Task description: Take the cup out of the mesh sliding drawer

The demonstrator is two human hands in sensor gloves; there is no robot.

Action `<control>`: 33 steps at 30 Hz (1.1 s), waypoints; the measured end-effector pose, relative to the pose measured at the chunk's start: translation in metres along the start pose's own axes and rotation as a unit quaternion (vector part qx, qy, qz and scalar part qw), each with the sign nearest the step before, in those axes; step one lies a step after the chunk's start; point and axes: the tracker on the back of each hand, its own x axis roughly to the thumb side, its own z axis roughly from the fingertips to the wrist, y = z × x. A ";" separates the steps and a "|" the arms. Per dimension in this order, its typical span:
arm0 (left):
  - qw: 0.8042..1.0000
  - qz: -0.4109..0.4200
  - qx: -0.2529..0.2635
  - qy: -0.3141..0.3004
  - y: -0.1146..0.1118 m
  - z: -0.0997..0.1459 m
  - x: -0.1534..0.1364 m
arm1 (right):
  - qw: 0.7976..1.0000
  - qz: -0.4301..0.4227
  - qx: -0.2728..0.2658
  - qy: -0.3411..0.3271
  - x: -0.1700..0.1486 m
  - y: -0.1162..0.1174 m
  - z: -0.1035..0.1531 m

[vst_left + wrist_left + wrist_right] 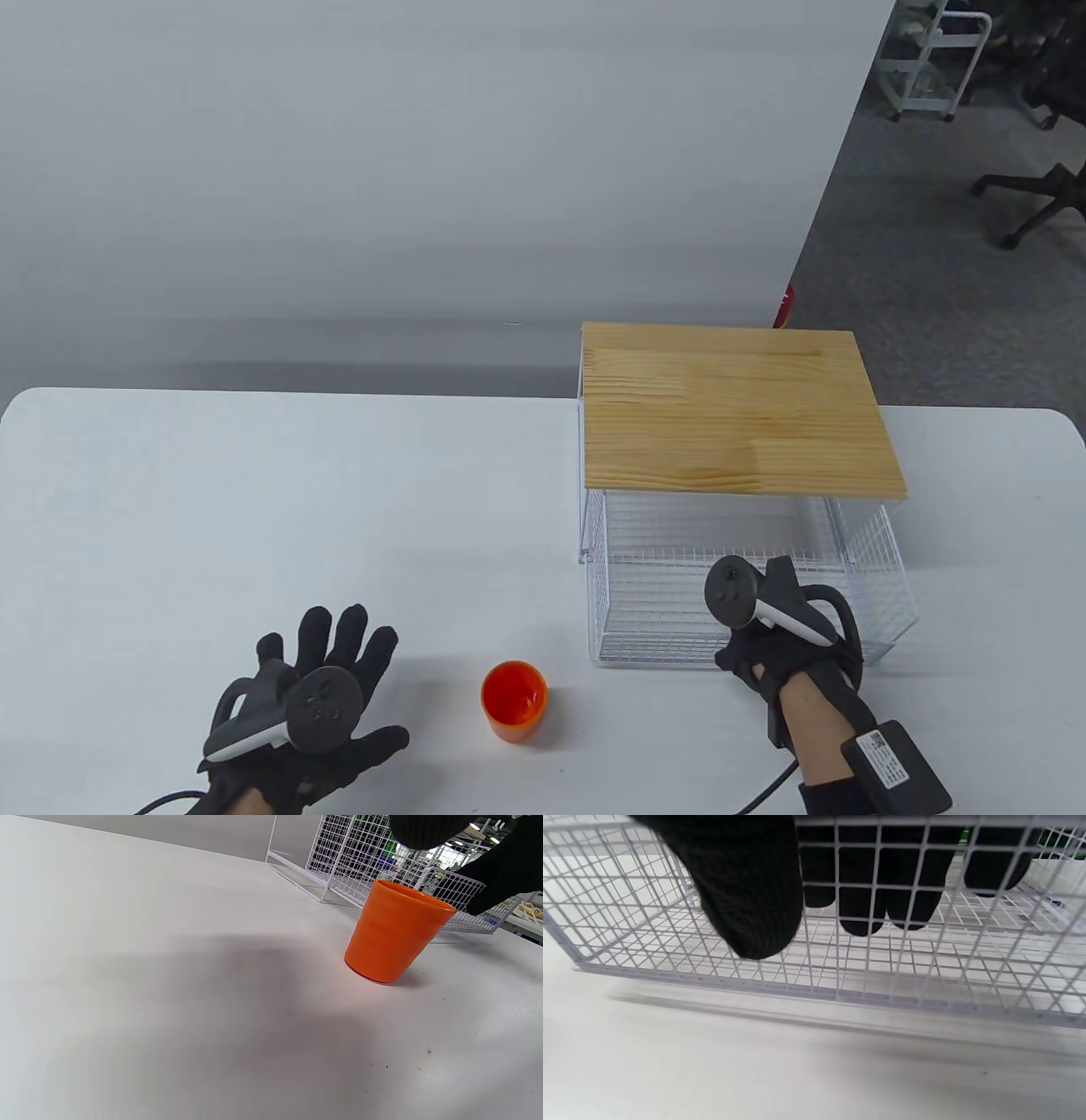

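Note:
An orange cup (514, 701) stands upright on the white table, left of the drawer; it also shows in the left wrist view (394, 931). The white mesh sliding drawer (670, 611) is pulled out from under a wooden-topped rack (734, 407) and looks empty. My left hand (318, 696) is open with fingers spread, flat above the table, apart from the cup on its left. My right hand (768, 632) grips the drawer's front wall: in the right wrist view the fingers (865, 906) hang inside the mesh (925, 984) and the thumb (746, 891) lies outside.
The white table (254, 509) runs wide to the left and behind the cup. A grey wall stands behind the table. Office chairs (1031, 191) and a cart (929, 59) stand on the floor far right.

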 end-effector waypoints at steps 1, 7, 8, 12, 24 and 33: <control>1.000 0.000 0.000 0.000 0.000 0.000 0.000 | 1.000 0.001 0.001 0.002 0.000 0.001 -0.001; 1.000 0.000 0.000 0.000 0.000 0.000 0.000 | 1.000 0.003 0.001 0.002 0.001 0.000 -0.002; 1.000 0.000 -0.001 0.000 0.000 0.000 0.000 | 1.000 0.002 0.000 0.001 0.000 0.001 -0.002; 1.000 0.001 -0.002 0.000 0.000 0.000 0.000 | 1.000 0.012 -0.014 -0.010 0.001 0.000 -0.001; 1.000 0.004 -0.003 -0.001 -0.001 0.000 0.000 | 0.998 0.032 -0.043 -0.015 0.002 -0.004 0.002; 1.000 0.003 -0.003 0.001 -0.001 0.000 -0.001 | 0.998 0.039 -0.051 -0.016 0.004 -0.006 0.003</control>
